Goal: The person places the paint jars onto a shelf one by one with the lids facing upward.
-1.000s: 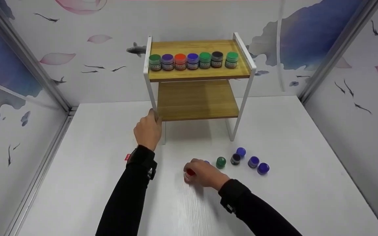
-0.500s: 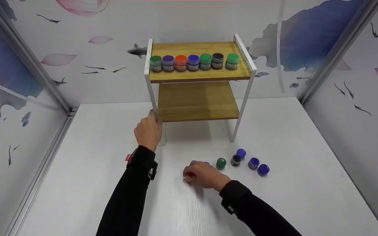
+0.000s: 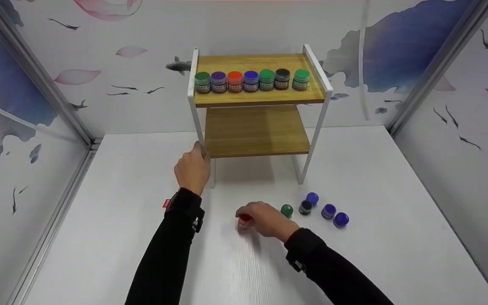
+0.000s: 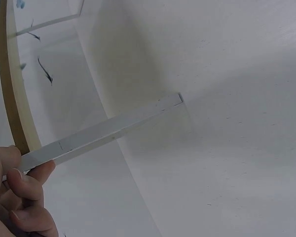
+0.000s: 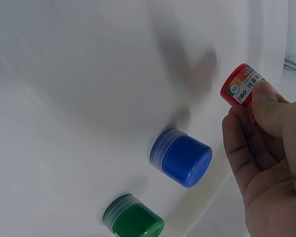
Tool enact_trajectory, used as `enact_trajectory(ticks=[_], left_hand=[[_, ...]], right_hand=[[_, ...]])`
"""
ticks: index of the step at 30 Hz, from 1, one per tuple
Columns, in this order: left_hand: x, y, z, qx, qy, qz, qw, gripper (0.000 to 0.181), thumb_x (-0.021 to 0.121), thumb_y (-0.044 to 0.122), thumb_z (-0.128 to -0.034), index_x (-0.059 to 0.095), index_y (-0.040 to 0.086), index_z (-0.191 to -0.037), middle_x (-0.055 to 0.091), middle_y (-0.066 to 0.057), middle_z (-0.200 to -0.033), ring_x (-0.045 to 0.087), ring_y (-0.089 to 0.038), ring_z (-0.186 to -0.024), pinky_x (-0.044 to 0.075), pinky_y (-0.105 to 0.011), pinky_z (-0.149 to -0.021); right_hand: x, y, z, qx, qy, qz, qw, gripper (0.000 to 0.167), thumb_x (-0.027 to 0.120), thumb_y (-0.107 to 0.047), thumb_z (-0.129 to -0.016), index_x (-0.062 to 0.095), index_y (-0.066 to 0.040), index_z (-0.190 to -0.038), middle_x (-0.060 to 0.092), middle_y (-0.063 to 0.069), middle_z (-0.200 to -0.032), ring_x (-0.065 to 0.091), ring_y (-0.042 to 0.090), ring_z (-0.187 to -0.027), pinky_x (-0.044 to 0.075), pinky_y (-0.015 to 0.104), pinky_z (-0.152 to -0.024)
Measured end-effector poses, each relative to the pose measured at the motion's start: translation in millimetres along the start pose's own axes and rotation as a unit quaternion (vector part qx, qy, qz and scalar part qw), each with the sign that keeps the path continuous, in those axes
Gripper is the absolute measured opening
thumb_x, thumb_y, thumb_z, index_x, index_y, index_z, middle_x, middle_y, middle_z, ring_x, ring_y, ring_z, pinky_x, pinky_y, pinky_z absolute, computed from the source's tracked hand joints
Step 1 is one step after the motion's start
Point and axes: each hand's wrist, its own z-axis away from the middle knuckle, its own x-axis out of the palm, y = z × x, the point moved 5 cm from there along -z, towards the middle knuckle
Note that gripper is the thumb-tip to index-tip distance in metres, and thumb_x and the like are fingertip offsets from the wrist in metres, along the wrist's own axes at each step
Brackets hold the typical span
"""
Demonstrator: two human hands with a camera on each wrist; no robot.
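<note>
My left hand point(image 3: 192, 168) grips the white metal leg of a two-tier shelf rack point(image 3: 265, 101) at its lower board; in the left wrist view the fingers point(image 4: 27, 190) curl at the leg point(image 4: 103, 126). My right hand point(image 3: 265, 218) pinches a small red paint jar point(image 3: 244, 221) between thumb and fingers. The right wrist view shows this labelled red jar point(image 5: 240, 85), its shadow apart from it. Near that hand stand a blue paint jar point(image 5: 185, 158), hidden from the head view, and a green paint jar point(image 3: 286, 210).
Several more jars stand to the right on the white table point(image 3: 379, 169), among them a black jar point(image 3: 305, 207) and a blue jar point(image 3: 341, 220). A row of coloured jars, including a red one point(image 3: 234, 81), lines the upper board. Patterned walls point(image 3: 451, 76) enclose the table.
My right hand has risen slightly in the head view with the red jar, now covering the blue jar that peeked out behind it. My left hand keeps its grip on the leg.
</note>
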Motion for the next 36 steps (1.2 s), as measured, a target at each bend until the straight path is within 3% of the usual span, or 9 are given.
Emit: enact_trajectory(ticks=[7,12,17,28,36], left_hand=[[0.2,0.3,0.0,-0.001,-0.001,-0.003,1.0,0.021,0.059,0.023,-0.097,0.064,0.005,-0.106,0.073,-0.014,-0.086,0.068,-0.028,-0.071,0.054,-0.042,-0.061],[0.3,-0.2,0.2,-0.007,-0.002,-0.009,0.9999,0.023,0.059,0.023,-0.0965,0.064,0.005,-0.11,0.073,-0.015,-0.089,0.069,-0.029,-0.073,0.055,-0.042,-0.064],[-1.5,0.6,0.5,0.008,0.009,-0.015,0.9998,0.025,0.06,0.023,-0.0958,0.064,0.003,-0.11,0.073,-0.016,-0.087,0.07,-0.03,-0.071,0.055,-0.043,-0.06],[-0.1,2.6,0.1,0.009,0.013,-0.017,0.9997,0.025,0.061,0.026,-0.0958,0.064,0.005,-0.108,0.072,-0.015,-0.083,0.068,-0.028,-0.068,0.053,-0.043,-0.057],[-0.6,2.1,1.6,0.005,0.004,-0.025,0.9997,0.024,0.06,0.026,-0.0964,0.064,0.005,-0.108,0.072,-0.014,-0.082,0.064,-0.024,-0.065,0.052,-0.041,-0.057]], right_hand=[[-11.9,-0.7,-5.5,-0.001,0.009,-0.008,0.9999,0.034,0.066,-0.001,-0.09,0.068,-0.012,-0.121,0.071,0.002,-0.112,0.064,0.018,-0.104,0.05,0.037,-0.099],[-25.1,-0.8,-12.5,0.024,0.007,-0.023,0.9994,0.038,0.067,-0.001,-0.088,0.065,-0.013,-0.124,0.07,0.003,-0.116,0.061,0.019,-0.102,0.05,0.038,-0.097],[-41.4,-1.6,-19.3,0.043,0.019,-0.038,0.9981,0.035,0.068,-0.006,-0.089,0.065,-0.015,-0.123,0.069,0.004,-0.116,0.062,0.019,-0.103,0.051,0.037,-0.097],[-76.4,-11.9,-36.2,0.035,0.039,-0.041,0.9978,0.034,0.065,-0.007,-0.092,0.064,-0.012,-0.126,0.069,0.008,-0.114,0.063,0.02,-0.102,0.052,0.038,-0.096],[-94.3,-20.7,-49.0,-0.001,0.069,-0.025,0.9973,0.036,0.065,-0.001,-0.09,0.064,-0.007,-0.126,0.068,0.011,-0.118,0.063,0.023,-0.109,0.052,0.039,-0.096]])
